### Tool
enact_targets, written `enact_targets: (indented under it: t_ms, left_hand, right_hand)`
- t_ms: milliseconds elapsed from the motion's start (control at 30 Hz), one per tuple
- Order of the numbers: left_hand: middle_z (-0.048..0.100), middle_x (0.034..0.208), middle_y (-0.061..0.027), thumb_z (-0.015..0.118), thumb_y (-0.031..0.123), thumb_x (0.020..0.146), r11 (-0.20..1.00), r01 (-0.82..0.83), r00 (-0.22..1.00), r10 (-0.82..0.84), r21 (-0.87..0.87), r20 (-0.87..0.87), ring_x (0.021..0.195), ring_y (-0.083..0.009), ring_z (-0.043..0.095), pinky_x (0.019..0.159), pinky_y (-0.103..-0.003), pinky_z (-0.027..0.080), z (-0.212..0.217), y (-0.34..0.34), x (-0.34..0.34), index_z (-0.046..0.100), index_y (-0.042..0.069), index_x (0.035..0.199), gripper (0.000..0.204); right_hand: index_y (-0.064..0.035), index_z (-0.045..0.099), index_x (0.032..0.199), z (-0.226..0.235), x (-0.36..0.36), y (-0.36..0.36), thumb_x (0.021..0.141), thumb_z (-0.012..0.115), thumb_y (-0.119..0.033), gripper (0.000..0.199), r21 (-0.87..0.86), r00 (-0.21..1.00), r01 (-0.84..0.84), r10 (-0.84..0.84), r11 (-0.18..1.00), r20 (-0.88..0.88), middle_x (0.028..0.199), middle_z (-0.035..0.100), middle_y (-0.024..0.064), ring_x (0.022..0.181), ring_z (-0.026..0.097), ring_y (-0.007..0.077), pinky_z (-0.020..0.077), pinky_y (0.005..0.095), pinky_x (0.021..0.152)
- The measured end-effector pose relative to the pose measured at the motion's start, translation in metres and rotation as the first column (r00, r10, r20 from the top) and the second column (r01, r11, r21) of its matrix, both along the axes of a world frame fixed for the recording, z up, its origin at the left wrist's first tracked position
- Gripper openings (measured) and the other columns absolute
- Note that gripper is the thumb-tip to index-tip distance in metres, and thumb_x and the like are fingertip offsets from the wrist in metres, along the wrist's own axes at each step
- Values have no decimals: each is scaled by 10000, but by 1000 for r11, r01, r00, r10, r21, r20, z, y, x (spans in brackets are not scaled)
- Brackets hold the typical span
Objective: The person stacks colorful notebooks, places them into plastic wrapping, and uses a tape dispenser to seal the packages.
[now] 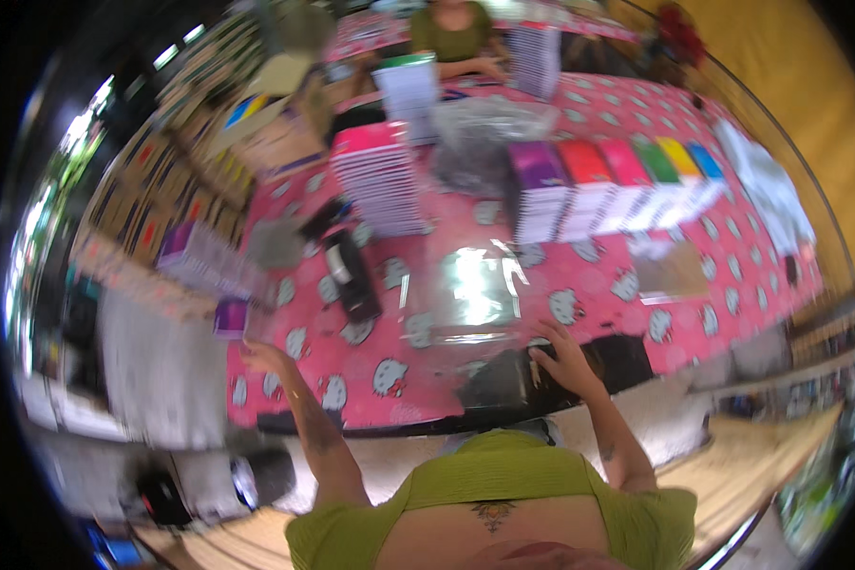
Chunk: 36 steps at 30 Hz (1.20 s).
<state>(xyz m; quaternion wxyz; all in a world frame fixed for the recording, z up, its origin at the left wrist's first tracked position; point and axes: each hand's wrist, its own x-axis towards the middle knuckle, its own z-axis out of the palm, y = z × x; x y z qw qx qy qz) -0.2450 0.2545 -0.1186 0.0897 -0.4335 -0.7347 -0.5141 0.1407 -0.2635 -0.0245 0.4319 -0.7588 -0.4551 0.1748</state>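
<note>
— Reaching past the table's (731, 313) left edge, the left hand (261, 356) is stretched open towards a purple pack (231, 316); contact cannot be told.

— And the right hand (565, 361)?

— Spread flat on a clear sleeve (470, 294) at the near edge. A grip on the pack is judged needed next. Coloured stacks (617, 185) are ranged along the far edge, a pink stack (380, 176) left of them.

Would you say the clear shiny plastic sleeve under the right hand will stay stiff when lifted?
Probably not: the clear shiny plastic sleeve lies flat, thin and see-through, so likely floppy and light. Its glare suggests a slick surface, so the right hand at its edge may slip.
</note>
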Motion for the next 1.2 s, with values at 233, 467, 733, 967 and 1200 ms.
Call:
enact_targets:
  t_ms: [233, 467, 733, 967, 1200]
  left_hand:
    - [553, 1186, -166, 681, 144, 893, -20, 998, -27, -994, 62, 102, 1131, -278, 553, 956, -378, 464, 117, -243, 305, 542, 4, 1255, 413]
    - [475, 1346, -206, 685, 205, 888, -584, 799, -599, -793, -144, -113, 1147, -360, 554, 956, -440, 469, 177, -419, 489, 541, 53, 1334, 493]
    - [479, 1348, -194, 670, 244, 905, -620, 770, -636, -766, -151, -94, 1128, -352, 582, 941, -437, 493, 195, -539, 665, 529, 88, 1348, 491]
    - [463, 1369, -197, 669, 242, 906, -537, 842, -536, -825, -45, -182, 1156, -356, 568, 947, -432, 484, 206, -563, 694, 541, 82, 1346, 485]
    - [548, 1255, -200, 700, 208, 889, -490, 820, -527, -848, -295, -57, 1088, -335, 590, 858, -421, 497, 266, -559, 609, 506, 26, 1360, 541]
  right_hand:
    - [-159, 444, 1431, 28, 124, -32, 842, 729, -223, 657, 53, 885, 251, -251, 967, 393, 1451, 387, 223, 1325, 404, 445, 378, 518, 1071]
    - [-115, 472, 1408, 58, 335, -99, 845, 736, -270, 641, 305, 579, 559, -626, 771, 523, 1410, 430, 247, 1285, 449, 442, 404, 521, 1039]
    - [12, 614, 1208, 92, 549, -150, 823, 712, -528, 670, -89, 593, 805, -795, 586, 130, 1177, 614, 262, 1154, 571, 395, 450, 484, 986]
    - [-4, 608, 1034, 102, 552, -164, 778, 778, -212, 371, 379, 559, 757, -828, 532, 44, 922, 696, 160, 844, 682, 327, 523, 422, 771]
    - [-56, 628, 1200, 203, 374, -213, 809, 675, 26, 402, 99, 968, -237, 227, 966, 109, 1087, 704, 95, 965, 674, 217, 521, 337, 867]
